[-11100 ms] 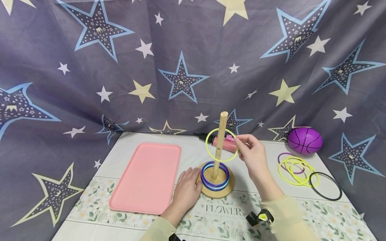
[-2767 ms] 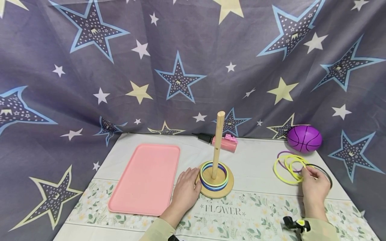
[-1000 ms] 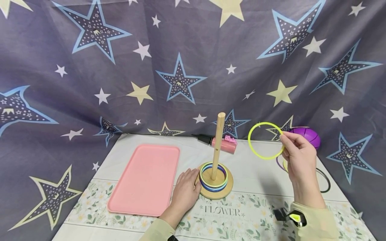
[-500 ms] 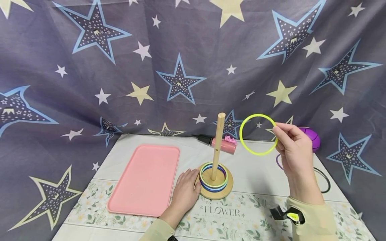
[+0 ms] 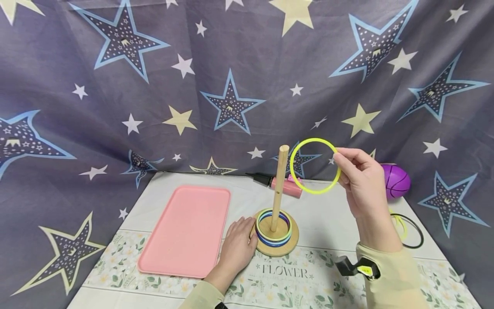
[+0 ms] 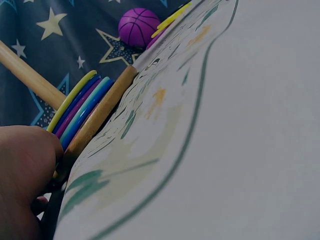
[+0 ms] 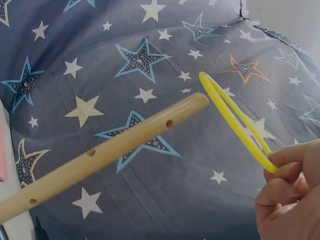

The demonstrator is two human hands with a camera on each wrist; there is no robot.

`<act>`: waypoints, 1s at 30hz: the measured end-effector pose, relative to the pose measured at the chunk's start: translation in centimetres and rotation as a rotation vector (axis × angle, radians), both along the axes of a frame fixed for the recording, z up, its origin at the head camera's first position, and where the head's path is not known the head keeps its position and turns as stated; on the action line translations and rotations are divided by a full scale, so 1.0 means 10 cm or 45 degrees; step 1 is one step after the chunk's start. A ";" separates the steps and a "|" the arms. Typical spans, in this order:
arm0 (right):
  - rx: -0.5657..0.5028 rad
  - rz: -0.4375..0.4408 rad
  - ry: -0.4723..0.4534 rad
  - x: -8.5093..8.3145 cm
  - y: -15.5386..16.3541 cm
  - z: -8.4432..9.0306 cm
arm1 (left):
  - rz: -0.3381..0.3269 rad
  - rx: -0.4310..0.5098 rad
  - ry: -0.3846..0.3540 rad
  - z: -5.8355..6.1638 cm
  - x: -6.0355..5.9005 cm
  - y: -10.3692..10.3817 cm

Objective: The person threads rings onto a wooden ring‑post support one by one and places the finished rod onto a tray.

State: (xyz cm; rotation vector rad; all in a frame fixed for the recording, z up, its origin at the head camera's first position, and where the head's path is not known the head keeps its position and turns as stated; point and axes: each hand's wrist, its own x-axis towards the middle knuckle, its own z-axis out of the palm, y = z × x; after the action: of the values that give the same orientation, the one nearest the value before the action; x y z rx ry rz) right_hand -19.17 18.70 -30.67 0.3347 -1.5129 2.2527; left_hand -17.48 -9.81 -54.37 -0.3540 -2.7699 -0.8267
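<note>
My right hand pinches a yellow ring in the air, just right of the top of the wooden peg. The right wrist view shows the yellow ring held upright beside the peg's tip, pinched by my fingers. The peg stands on a round wooden base that carries several stacked rings, yellow on top of blue and purple. My left hand rests flat against the base's left edge. In the left wrist view the base and its rings are seen edge-on.
A pink tray lies left of the base. A pink tube with a black tip lies behind the peg. A purple ball sits at the back right, with a black ring and yellow rings on the table.
My right hand has picked a yellow ring from the pile at the right and carried it up and left toward the peg's top. The left hand has stayed at the base.
</note>
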 end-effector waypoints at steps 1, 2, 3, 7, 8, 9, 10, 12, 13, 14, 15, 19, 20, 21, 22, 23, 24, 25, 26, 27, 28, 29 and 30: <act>0.006 0.005 0.000 -0.01 -0.02 0.01 | 0.002 0.000 -0.005 0.00 0.00 0.00; 0.013 0.009 0.000 -0.01 -0.04 0.02 | 0.003 0.001 -0.004 0.00 0.00 0.00; 0.017 0.015 -0.001 -0.02 -0.05 0.02 | 0.003 0.001 -0.002 0.00 0.00 0.00; 0.054 0.027 -0.001 -0.05 -0.13 0.05 | 0.006 0.004 -0.001 0.00 0.01 0.00; 0.064 0.030 0.000 -0.06 -0.15 0.05 | 0.005 0.004 -0.002 0.00 0.01 0.00; 0.071 0.035 0.001 -0.07 -0.17 0.05 | 0.004 0.005 -0.005 0.01 0.01 0.00; 0.078 0.040 0.000 -0.08 -0.20 0.06 | 0.004 0.007 -0.009 0.01 0.02 0.00; 0.094 0.048 -0.004 -0.10 -0.24 0.06 | 0.002 0.011 -0.004 0.01 0.02 0.00; 0.101 0.050 -0.009 -0.11 -0.25 0.06 | 0.003 0.011 -0.002 0.01 0.02 0.00; 0.107 0.053 -0.018 -0.12 -0.27 0.05 | 0.003 0.010 0.000 0.01 0.02 0.00; 0.114 0.058 -0.027 -0.13 -0.29 0.05 | 0.003 0.012 0.005 0.01 0.02 0.01; 0.151 0.051 -0.075 -0.16 -0.33 0.02 | 0.004 0.014 0.016 0.00 0.01 0.01; 0.159 0.048 -0.086 -0.17 -0.34 0.00 | 0.004 0.016 0.012 0.00 0.01 0.01; 0.168 0.043 -0.097 -0.17 -0.35 -0.01 | 0.003 0.017 0.007 0.00 0.01 0.01; 0.177 0.038 -0.108 -0.18 -0.36 -0.02 | 0.003 0.016 0.003 0.01 0.01 0.01; 0.182 0.037 -0.118 -0.19 -0.37 -0.04 | 0.003 0.015 -0.002 0.01 0.01 0.01; 0.187 0.037 -0.128 -0.19 -0.38 -0.06 | 0.003 0.014 -0.001 0.01 0.01 0.01; 0.190 0.040 -0.136 -0.20 -0.38 -0.08 | 0.002 0.014 0.002 0.01 0.01 0.01; 0.196 0.041 -0.145 -0.21 -0.38 -0.10 | 0.001 0.015 0.003 0.02 0.01 0.01; 0.197 0.047 -0.154 -0.22 -0.39 -0.12 | 0.001 0.015 0.005 0.02 0.01 0.01; 0.198 0.054 -0.165 -0.22 -0.39 -0.15 | 0.000 0.014 0.008 0.02 0.01 0.00; 0.200 0.059 -0.174 -0.24 -0.40 -0.17 | -0.001 0.016 0.012 0.02 0.01 0.00; 0.201 0.066 -0.186 -0.25 -0.40 -0.20 | -0.001 0.016 0.013 0.02 0.01 0.00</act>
State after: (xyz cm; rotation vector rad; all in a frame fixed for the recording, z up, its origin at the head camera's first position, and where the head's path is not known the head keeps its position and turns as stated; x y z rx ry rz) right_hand -21.62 14.71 -32.67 0.2623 -1.7818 2.2446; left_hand -17.37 -9.79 -54.20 -0.3563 -2.7542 -0.8403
